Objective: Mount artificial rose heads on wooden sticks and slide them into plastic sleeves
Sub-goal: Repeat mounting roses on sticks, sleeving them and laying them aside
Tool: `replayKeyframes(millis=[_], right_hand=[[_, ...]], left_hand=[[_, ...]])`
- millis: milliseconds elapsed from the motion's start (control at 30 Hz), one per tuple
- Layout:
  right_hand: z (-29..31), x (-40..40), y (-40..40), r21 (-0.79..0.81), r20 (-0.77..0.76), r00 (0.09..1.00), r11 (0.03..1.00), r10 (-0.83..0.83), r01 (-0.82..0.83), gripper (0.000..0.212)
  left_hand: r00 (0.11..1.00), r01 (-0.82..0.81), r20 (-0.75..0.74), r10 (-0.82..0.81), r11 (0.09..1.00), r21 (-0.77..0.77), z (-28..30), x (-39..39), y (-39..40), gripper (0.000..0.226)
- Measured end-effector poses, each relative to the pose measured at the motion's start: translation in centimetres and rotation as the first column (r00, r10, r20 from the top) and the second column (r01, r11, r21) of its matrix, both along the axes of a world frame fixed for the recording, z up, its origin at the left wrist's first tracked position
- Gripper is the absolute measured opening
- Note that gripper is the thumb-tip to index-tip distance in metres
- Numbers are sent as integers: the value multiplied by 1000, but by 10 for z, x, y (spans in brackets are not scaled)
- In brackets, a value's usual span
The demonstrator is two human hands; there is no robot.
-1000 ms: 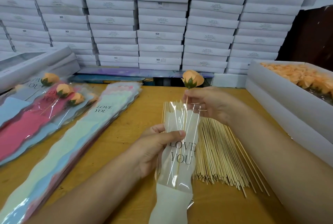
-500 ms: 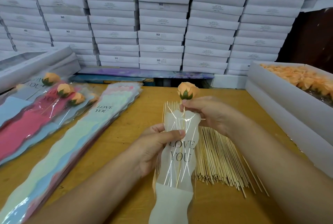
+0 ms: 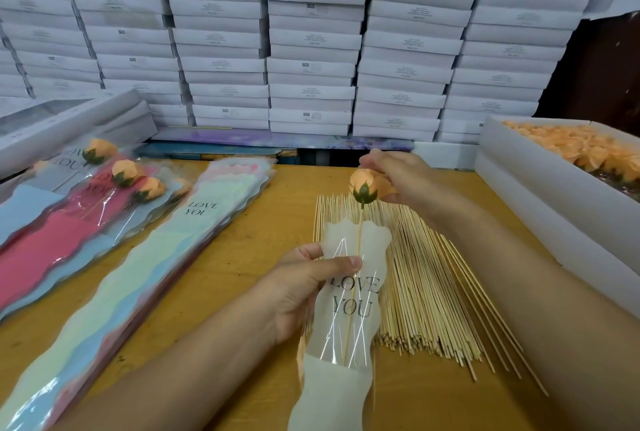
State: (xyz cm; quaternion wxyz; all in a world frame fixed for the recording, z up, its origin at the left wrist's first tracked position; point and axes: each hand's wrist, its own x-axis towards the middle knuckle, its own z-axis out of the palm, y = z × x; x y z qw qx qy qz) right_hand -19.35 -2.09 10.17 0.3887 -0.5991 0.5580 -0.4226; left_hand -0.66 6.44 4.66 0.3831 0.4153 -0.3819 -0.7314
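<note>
Left hand (image 3: pixel 304 287) pinching sleeve (image 3: pixel 349 295) near its top, keeping the mouth wide; stick (image 3: pixel 356 257) partly inside; right hand (image 3: pixel 398 177) gripping rose (image 3: pixel 367 184) just above the mouth; best pushed straight down, slowly, no bending the stick.

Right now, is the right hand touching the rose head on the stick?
Touching. In the head view, the right hand grips the rose head from behind, its fingers wrapped against the petals with no gap showing.
</note>
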Motion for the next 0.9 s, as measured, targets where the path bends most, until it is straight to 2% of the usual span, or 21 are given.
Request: replayKeyframes(millis=[133, 333, 600, 767, 900], right_hand=[[-3, 7, 5, -15, 1, 1000, 1000, 27, -27, 34], [-7, 16, 20, -36, -37, 996, 996, 76, -78, 38], [-13, 15, 26, -17, -71, 985, 987, 155, -157, 42], [-16, 11, 26, 3, -102, 976, 981, 193, -193, 41], [-12, 8, 25, -52, -16, 990, 989, 140, -141, 32]], left_hand=[[1000, -7, -6, 7, 1000, 6, 0, 1, -1, 59], [999, -8, -32, 8, 1000, -11, 0, 3, -3, 30], [998, -48, -48, 47, 999, -23, -3, 5, -8, 49], [998, -43, -50, 41, 999, -33, -5, 5, -9, 42], [998, -14, -54, 13, 999, -31, -4, 6, -10, 32]])
